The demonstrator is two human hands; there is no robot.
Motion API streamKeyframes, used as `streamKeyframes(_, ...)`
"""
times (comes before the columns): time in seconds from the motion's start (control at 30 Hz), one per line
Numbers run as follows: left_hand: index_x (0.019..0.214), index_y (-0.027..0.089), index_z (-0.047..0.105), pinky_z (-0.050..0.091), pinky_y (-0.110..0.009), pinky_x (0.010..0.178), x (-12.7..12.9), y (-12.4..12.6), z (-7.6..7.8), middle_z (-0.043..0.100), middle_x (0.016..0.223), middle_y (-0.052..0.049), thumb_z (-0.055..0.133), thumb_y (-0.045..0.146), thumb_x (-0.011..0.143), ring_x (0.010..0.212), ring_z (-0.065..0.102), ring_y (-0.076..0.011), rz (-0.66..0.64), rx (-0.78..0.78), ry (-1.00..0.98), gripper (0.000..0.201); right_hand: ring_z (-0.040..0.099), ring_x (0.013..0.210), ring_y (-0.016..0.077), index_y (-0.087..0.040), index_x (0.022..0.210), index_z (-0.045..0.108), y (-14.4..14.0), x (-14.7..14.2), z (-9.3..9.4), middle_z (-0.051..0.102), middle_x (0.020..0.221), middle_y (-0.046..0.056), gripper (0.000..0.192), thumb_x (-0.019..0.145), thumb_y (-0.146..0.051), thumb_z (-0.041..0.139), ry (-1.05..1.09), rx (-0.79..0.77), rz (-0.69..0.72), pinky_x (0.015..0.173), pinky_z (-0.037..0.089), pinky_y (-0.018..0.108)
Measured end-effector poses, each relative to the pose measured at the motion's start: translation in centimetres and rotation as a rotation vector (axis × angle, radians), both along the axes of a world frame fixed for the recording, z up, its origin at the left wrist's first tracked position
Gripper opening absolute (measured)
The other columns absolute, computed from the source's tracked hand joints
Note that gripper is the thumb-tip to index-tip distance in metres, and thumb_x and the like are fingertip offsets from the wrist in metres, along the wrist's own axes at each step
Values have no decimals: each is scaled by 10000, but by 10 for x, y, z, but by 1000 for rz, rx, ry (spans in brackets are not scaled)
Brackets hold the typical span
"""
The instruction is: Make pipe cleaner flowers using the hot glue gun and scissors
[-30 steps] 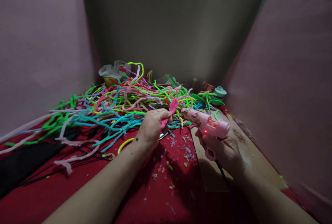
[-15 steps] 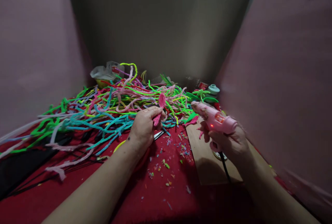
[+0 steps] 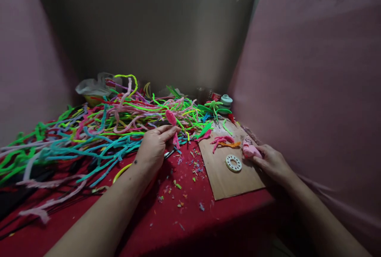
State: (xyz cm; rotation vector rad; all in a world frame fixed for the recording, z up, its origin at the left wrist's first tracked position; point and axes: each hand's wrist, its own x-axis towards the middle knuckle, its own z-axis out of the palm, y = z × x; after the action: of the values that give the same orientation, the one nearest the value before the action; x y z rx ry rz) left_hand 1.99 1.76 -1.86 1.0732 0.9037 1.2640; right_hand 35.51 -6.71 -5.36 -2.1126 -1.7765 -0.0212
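Nearest the camera, loose bright clippings (image 3: 181, 193) speckle the red cloth (image 3: 190, 229). Just beyond, the left hand (image 3: 154, 148) pinches a small pink pipe-cleaner piece (image 3: 172, 124) between thumb and fingertips; its long axis runs roughly upright, tilted a little away from the person, its top well clear of the knuckles. To the right, a brown cardboard sheet (image 3: 235, 181) lies on the cloth, carrying a white ring (image 3: 233, 163) and a few pink and orange scraps (image 3: 223, 142). The right hand (image 3: 272, 163) rests at the sheet's far right edge, fingers closed loosely around the pink glue gun (image 3: 251, 150), which lies low against the cardboard with its length pointing away from the person. The two hands are well apart, with the ring between them. Farther back sprawls a large tangle of coloured pipe cleaners (image 3: 98, 130), then a green pipe-cleaner flower (image 3: 214, 107), a pale green reel (image 3: 226, 100) and a crumpled plastic bag (image 3: 92, 87) against the wall.
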Motion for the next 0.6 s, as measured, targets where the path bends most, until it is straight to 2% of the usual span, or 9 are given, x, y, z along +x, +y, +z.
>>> streamKeyframes(0.1, 789, 115, 708, 308, -175, 413, 0, 0, -1, 479, 488, 47, 758, 353, 587, 411, 370, -43, 4, 3, 28, 315, 586, 691, 206, -167, 952, 656, -7, 2, 0, 590, 774, 73, 305, 778, -341, 477, -79, -59, 36, 630, 444, 294)
streamKeyframes(0.2, 771, 118, 709, 304, -177, 406, 0, -2, 1, 503, 500, 38, 770, 368, 573, 405, 385, -43, 17, 6, 42, 325, 583, 757, 222, -167, 944, 669, -15, -2, 10, 585, 854, 109, 297, 795, -310, 456, -159, -102, 101, 679, 453, 319)
streamKeyframes(0.3, 769, 112, 707, 295, -175, 393, 1, -4, 1, 520, 489, 30, 768, 382, 579, 395, 396, -44, 5, -5, 37, 336, 568, 874, 248, -185, 956, 669, -11, -17, 23, 591, 993, 135, 268, 808, -272, 464, -239, 38, 128, 731, 446, 344)
streamKeyframes(0.37, 774, 103, 705, 284, -174, 380, 1, -5, 1, 517, 454, 26, 758, 387, 594, 381, 395, -49, -15, -2, 36, 341, 554, 898, 242, -205, 972, 661, 4, -32, 31, 593, 988, 116, 244, 811, -243, 482, -232, 123, 208, 742, 436, 341)
streamKeyframes(0.47, 771, 93, 694, 298, -168, 380, 0, -4, 3, 533, 470, 15, 751, 349, 607, 395, 415, -52, -30, 12, 2, 309, 552, 834, 206, -188, 873, 699, 40, -55, 36, 608, 921, 108, 208, 819, -193, 498, -238, 95, 380, 723, 406, 304)
streamKeyframes(0.6, 730, 100, 678, 312, -156, 377, -6, -1, 14, 527, 518, 22, 737, 251, 601, 409, 410, -42, 30, 19, -149, 207, 522, 714, 177, -199, 755, 736, 82, -72, 32, 627, 746, 71, 149, 768, -224, 589, -306, -18, 394, 620, 343, 274)
